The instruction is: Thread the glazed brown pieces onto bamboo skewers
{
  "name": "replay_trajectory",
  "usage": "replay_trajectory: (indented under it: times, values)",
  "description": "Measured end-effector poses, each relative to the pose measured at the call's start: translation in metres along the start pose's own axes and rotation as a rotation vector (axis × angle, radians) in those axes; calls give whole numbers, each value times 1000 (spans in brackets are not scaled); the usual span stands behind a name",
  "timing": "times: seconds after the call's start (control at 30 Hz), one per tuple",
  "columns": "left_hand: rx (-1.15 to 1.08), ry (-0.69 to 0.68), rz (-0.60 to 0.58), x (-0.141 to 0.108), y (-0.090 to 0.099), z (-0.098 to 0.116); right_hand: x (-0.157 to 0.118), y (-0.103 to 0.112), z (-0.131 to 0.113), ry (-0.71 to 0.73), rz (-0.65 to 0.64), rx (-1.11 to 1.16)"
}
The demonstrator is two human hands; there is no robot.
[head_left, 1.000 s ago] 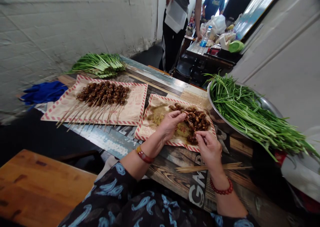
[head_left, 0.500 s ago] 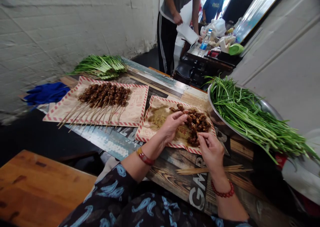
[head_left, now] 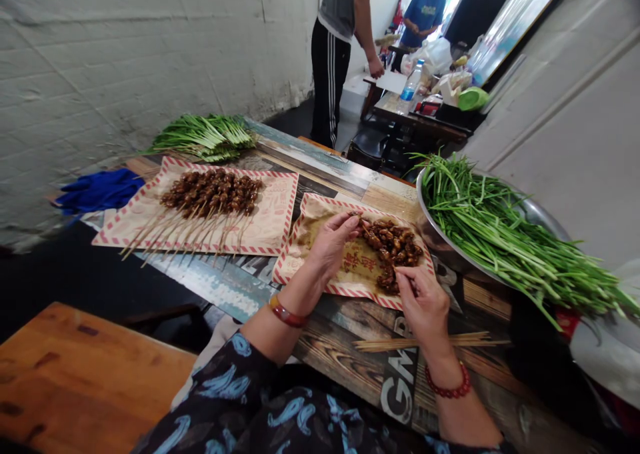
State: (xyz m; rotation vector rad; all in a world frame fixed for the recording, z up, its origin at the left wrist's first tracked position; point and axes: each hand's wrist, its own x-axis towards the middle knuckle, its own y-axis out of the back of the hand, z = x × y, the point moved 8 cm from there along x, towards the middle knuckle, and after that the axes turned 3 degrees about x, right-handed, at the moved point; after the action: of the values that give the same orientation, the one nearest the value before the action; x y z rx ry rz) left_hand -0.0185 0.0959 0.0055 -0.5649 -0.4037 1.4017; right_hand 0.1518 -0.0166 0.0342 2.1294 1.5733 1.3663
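My left hand (head_left: 336,239) pinches a small dark, glossy piece of food above the right-hand paper sheet (head_left: 313,231). My right hand (head_left: 423,299) is closed at the near edge of the dark food pile (head_left: 397,244); its fingertips seem to pinch a thin stick, mostly hidden. Oily stains spread over that sheet. On the left-hand paper (head_left: 270,224) lies a row of loaded skewers (head_left: 215,191), their bare ends toward me. Several bare wooden sticks (head_left: 385,344) rest on the table below my right hand.
A metal bowl (head_left: 425,204) heaped with long green stalks (head_left: 510,234) stands right. Cut greens (head_left: 203,137) and a blue cloth or glove (head_left: 100,189) lie left. An orange wooden surface (head_left: 90,374) is lower left. Two people stand beyond, near a table with a bottle (head_left: 411,87).
My left hand has shifted slightly left and down, with a piece between its fingers. The near person has turned and lowered the white sheet onto the far table.
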Motion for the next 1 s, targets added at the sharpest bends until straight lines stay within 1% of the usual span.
replay_trajectory:
  times: [0.13,0.37,0.57,0.73,1.0]
  values:
    - [30,-27,-1,0,-1,1,0,-2,0,4,2,11]
    - [30,21,-31,-1,-4,-8,0,-5,5,-53,-22,43]
    - [55,-11,-52,0,-4,-3,-1,-7,7,-88,-44,63]
    - [49,-44,-54,0,-4,1,0,-7,6,-83,-58,74]
    - [58,-22,-57,-3,-7,-3,-2,-11,9,-130,-93,97]
